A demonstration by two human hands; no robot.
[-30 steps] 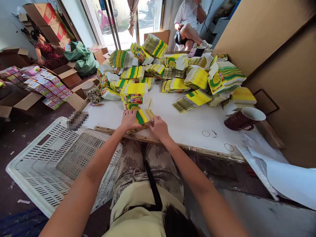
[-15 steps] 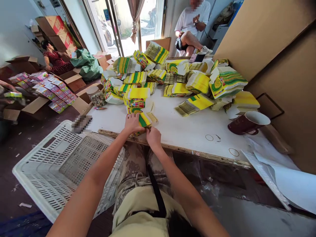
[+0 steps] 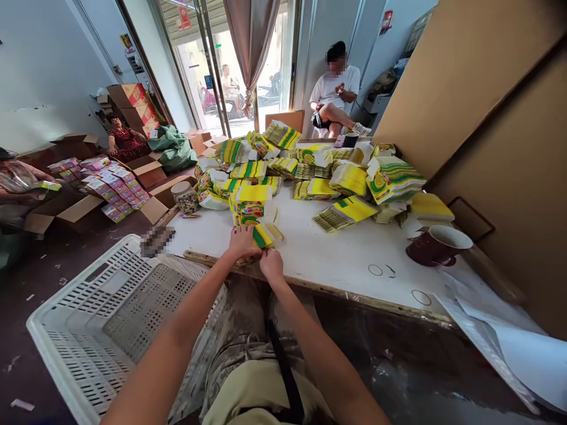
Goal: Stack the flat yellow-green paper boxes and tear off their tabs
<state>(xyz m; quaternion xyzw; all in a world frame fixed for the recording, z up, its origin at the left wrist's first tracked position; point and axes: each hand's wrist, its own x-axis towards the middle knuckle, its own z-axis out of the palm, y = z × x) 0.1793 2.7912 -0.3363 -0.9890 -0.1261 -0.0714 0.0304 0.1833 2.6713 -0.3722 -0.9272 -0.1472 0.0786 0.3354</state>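
Note:
At the table's near edge, my left hand [image 3: 243,241] is closed over a yellow and green folded carton [image 3: 263,235], one of a bundle of printed cardboard pieces. My right hand [image 3: 271,264] is closed at the near end of the same carton, its fingertips pinched together and partly hidden. Whether something small sits between those fingers, I cannot tell. Just beyond my hands stands a stack of similar yellow cartons [image 3: 251,193]. More bundles [image 3: 349,178] are heaped across the far half of the white table [image 3: 305,254].
A white plastic crate [image 3: 57,307] stands at the left below the table. A maroon mug [image 3: 432,247], rubber bands [image 3: 420,297] and white sheets [image 3: 527,354] lie at the right. A jar [image 3: 186,198] is at the left corner. Several people sit farther back; cardboard [image 3: 487,88] rises at the right.
My head has tilted up, so the scene sits lower in view and more of the doorway shows. Both hands stay on the carton with little visible movement.

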